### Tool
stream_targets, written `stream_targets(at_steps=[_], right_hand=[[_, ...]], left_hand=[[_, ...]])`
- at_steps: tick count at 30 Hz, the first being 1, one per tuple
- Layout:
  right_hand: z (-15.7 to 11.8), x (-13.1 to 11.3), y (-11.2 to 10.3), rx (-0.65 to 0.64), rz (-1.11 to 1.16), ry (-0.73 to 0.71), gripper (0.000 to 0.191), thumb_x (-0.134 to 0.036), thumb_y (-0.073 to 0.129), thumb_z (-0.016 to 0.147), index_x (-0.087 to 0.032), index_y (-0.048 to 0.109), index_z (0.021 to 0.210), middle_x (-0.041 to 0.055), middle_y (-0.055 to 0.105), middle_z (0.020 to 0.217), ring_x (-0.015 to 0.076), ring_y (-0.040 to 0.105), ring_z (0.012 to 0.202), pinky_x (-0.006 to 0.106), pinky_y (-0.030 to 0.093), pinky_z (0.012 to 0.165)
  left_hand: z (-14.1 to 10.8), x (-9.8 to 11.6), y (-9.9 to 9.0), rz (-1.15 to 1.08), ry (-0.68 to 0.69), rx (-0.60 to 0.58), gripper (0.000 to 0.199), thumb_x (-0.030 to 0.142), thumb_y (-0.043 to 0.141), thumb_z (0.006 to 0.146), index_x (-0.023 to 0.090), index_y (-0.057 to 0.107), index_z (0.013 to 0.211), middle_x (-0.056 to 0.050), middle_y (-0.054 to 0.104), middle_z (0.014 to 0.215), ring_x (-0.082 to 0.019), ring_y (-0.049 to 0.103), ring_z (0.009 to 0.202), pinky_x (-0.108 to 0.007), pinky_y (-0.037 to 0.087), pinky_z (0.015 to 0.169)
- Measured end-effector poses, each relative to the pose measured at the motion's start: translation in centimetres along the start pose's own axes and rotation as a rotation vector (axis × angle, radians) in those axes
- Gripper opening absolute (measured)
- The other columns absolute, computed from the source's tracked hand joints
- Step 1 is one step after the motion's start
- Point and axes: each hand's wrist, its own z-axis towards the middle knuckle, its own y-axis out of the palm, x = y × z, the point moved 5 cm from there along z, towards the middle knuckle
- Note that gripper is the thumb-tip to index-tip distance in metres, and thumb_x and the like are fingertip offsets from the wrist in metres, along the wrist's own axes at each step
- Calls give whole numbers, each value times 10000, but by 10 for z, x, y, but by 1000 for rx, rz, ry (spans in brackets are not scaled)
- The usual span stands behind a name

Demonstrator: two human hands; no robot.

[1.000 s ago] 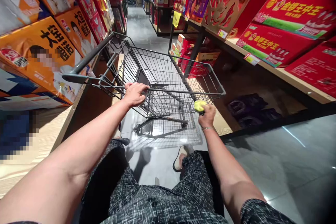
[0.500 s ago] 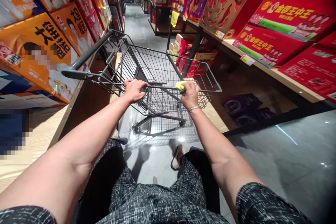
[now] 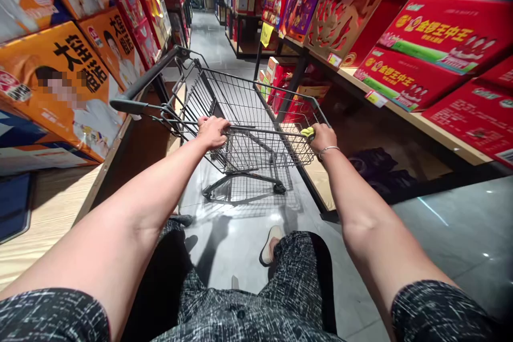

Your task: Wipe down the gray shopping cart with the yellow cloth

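A dark grey wire shopping cart (image 3: pixel 256 129) stands sideways before me, its handle at the left and its basket bare of goods. My left hand (image 3: pixel 214 132) is closed over the near top rim of the basket, left of the middle. Farther right on that same rim, my right hand (image 3: pixel 323 139) grips a crumpled yellow-green cloth (image 3: pixel 308 132) against the wire. Part of the cloth is hidden under the fingers. A thin bracelet (image 3: pixel 328 150) circles my right wrist.
Orange cartons (image 3: pixel 48 85) fill the left shelf; a dark flat panel (image 3: pixel 14 206) lies on its wooden ledge. Red boxes (image 3: pixel 425 26) line the right shelf, above dark packages (image 3: pixel 377 168). The tiled aisle (image 3: pixel 208 32) runs on beyond the cart.
My right hand has slid the cloth rightward along the rim, toward the far end of the basket. My left hand and the cart's handle sit slightly farther right in view.
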Motion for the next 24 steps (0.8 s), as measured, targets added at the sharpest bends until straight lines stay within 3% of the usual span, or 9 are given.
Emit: stream_targets(at_steps=[6,9,13,16,19,24], right_hand=[[3,-50,-8,-63,18,19,403,-106,573,850,-201,645,1235,125,617,1174,246,508,935,318,385,804],[-5,-56,-12,-86,13,30,413,-125,580,838,-207,637,1239,123,613,1181,251,508,947,323,390,795],[-25,-55,-14,-55,36,43,408,-121,553,834,-204,627,1227,123,606,1164,255,489,945,341,397,832],[-42,-55,-15,-14,58,44,412,-97,532,826,-186,625,1217,137,597,1179,270,482,959,375,402,872],[-57,-58,-18,3,77,45,402,-90,533,823,-187,626,1202,143,592,1162,277,477,956,389,408,853],[-82,-72,-26,-52,34,49,414,-91,549,851,-225,598,1239,132,582,1197,279,486,990,361,415,766]], left_hand=[[6,0,3,97,58,-115,647,261,630,769,276,546,1410,-82,575,1437,-320,449,1370,-494,254,1158],[4,2,2,145,31,-167,789,284,673,758,290,452,1516,-91,416,1608,-337,341,1476,-524,194,1205],[4,3,1,178,-24,-186,864,300,707,759,299,399,1566,-109,295,1692,-361,265,1535,-563,133,1233],[10,4,-1,176,-23,-164,713,302,693,781,254,518,1470,-147,441,1592,-372,381,1461,-560,187,1216],[18,1,-3,149,-20,-130,435,438,587,909,225,649,1283,-155,621,1365,-361,516,1315,-546,276,1162],[19,-16,-4,31,-9,-74,392,534,443,997,289,730,1103,-91,707,1181,-324,557,1232,-508,318,1100]])
